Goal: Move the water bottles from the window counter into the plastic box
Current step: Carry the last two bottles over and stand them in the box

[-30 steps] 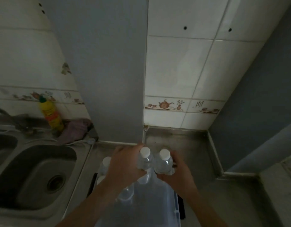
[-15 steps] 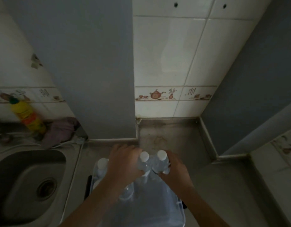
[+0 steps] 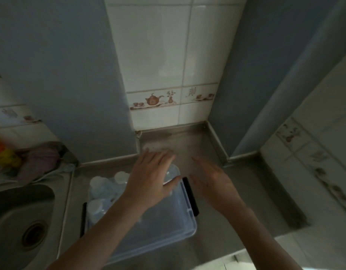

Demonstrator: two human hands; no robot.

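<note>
Both bottles held half a second ago are released. Left hand (image 3: 148, 178) and right hand (image 3: 213, 182) hover spread, each grip wide and empty. Water bottles (image 3: 102, 191) stand inside the plastic box (image 3: 168, 230) on the tabletop (image 3: 187, 145); placement appears complete.

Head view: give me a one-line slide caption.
Both hands, left and right, open and empty above a clear plastic box holding white-capped water bottles beside the sink.

Dim room w/ blue-grey walls (image 3: 57, 75) & white tiles (image 3: 164, 55), teapot pics on them. Steel counter (image 3: 187, 141) in corner, sink (image 3: 22, 221) at left.
</note>
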